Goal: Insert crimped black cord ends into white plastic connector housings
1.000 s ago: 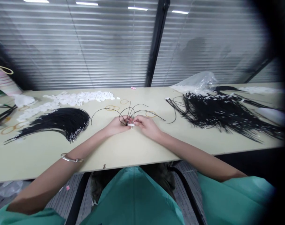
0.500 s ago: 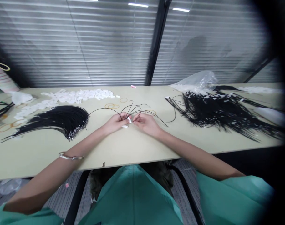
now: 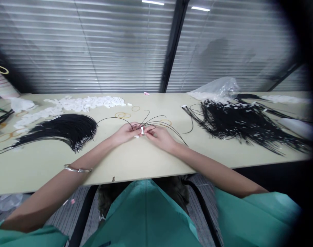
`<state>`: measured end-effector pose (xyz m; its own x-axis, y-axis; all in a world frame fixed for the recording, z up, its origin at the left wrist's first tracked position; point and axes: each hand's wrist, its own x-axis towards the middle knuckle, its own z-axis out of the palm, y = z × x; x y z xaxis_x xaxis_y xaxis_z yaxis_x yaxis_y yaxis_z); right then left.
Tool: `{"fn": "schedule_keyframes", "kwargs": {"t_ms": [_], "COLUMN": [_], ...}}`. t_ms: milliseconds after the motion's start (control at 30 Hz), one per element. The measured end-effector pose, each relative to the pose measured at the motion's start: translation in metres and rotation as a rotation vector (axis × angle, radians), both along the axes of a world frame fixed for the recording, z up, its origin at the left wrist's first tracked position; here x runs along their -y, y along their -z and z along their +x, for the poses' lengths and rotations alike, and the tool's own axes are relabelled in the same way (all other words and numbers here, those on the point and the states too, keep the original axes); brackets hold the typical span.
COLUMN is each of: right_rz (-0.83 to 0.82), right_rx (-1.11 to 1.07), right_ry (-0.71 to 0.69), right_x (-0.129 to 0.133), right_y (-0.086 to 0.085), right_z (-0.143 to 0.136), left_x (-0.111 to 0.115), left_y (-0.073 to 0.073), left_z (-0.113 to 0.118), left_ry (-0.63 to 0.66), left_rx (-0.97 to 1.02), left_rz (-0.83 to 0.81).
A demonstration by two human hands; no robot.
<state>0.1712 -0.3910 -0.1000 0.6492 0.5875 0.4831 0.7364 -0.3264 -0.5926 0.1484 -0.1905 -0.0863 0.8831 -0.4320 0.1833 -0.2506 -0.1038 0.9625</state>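
My left hand (image 3: 128,133) is closed, fingertips pinching a small white connector (image 3: 142,130). A second small white piece (image 3: 137,136) shows under those fingers. My right hand (image 3: 158,136) meets it over the middle of the table, its thumb and finger pinched on thin black wires (image 3: 156,120) right beside the connector. Loose wire ends fan out behind and to the right of both hands. One wire arcs left toward a thick bundle of black wires (image 3: 71,128) with metal tips. The exact contact between wire and connector is too small to make out.
Many small white connectors (image 3: 89,103) lie heaped at the back left. A tangled pile of black wires (image 3: 238,120) covers the right side, with a clear plastic bag (image 3: 219,90) behind it. Rubber bands (image 3: 122,115) lie beyond my hands. Window blinds (image 3: 107,51) rise behind the table (image 3: 146,164).
The white connector has turned more upright between my fingers. The loose wires have swung lower and to the right, and my right fingers have shifted slightly on them.
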Motion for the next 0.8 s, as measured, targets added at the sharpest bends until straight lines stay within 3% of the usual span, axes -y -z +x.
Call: {"fn": "schedule_keyframes", "kwargs": {"t_ms": [367,800], "right_rz": [-0.137,-0.048], "right_rx": [0.16,0.03], "right_ry": [0.006,0.072], "right_x": [-0.004,-0.0064], "right_y": [-0.0029,-0.0043], "right_z": [-0.0031,-0.0044], "left_x": [-0.0002,0.0023], "left_y": [0.0031,-0.0004], "left_z": [0.0008,-0.0004], "left_ry": [-0.107,-0.123], "left_rx": [-0.129,-0.137], "left_rz": [-0.073,-0.109]}}
